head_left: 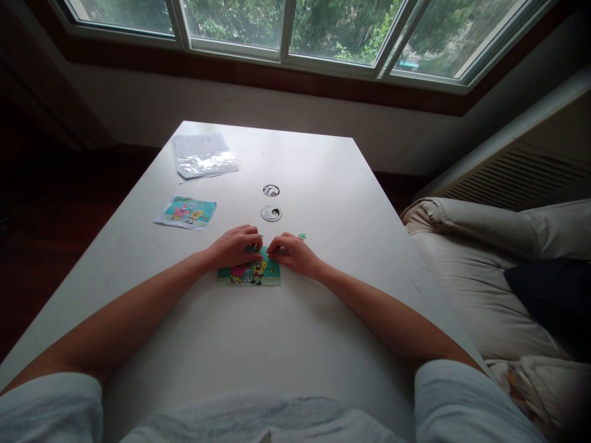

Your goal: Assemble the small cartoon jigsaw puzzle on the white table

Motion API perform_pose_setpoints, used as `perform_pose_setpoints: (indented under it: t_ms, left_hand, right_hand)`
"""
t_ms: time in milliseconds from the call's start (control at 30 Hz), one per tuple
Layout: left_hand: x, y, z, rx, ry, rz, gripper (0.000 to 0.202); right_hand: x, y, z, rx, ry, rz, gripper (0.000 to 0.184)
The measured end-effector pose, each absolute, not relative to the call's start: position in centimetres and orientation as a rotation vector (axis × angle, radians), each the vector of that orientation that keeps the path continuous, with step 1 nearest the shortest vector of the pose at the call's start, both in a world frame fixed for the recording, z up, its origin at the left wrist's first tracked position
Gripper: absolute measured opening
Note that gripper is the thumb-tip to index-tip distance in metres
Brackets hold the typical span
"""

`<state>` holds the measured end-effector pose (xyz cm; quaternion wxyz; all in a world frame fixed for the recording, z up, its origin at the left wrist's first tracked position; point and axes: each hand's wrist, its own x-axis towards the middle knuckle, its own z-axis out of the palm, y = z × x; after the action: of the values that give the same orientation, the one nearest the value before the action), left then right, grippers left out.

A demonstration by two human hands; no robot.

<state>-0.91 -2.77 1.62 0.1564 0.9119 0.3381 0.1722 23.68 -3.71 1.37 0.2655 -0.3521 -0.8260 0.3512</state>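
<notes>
A small jigsaw puzzle (pixel 268 279) with cartoon figures on a teal ground lies flat on the white table, mostly assembled. My left hand (pixel 236 247) rests over its upper left part, fingers curled and thumb near the top edge; what they hold, if anything, is hidden. At the upper right corner, my right hand (pixel 295 254) pinches thumb and forefinger together on what looks like a puzzle piece, mostly covered by the fingertips. A loose green puzzle piece (pixel 301 236) lies just beyond my right knuckles. A matching picture sheet (pixel 189 213) lies left of my left hand.
Clear plastic sleeves with paper (pixel 205 155) lie at the table's far left. Two round inserts, the nearer one (pixel 271 213) and the farther one (pixel 271 191), sit in the tabletop beyond my hands. A cushioned sofa (pixel 462 289) stands along the right side; windows are ahead.
</notes>
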Motion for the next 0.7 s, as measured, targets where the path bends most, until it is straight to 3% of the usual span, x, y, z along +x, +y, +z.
perform_pose_setpoints:
  t_ms: [300,700]
  left_hand:
    - [-0.76,-2.81,1.76,2.603,0.974,0.492,0.022]
    - [-0.85,-2.8,1.85,2.658,0.963,0.486,0.024]
  right_hand:
    - [23.59,-3.48,0.8,-0.924,-2.405,0.645,0.004]
    - [24.38,-2.9,0.61,-0.887,-2.425,0.567,0.008]
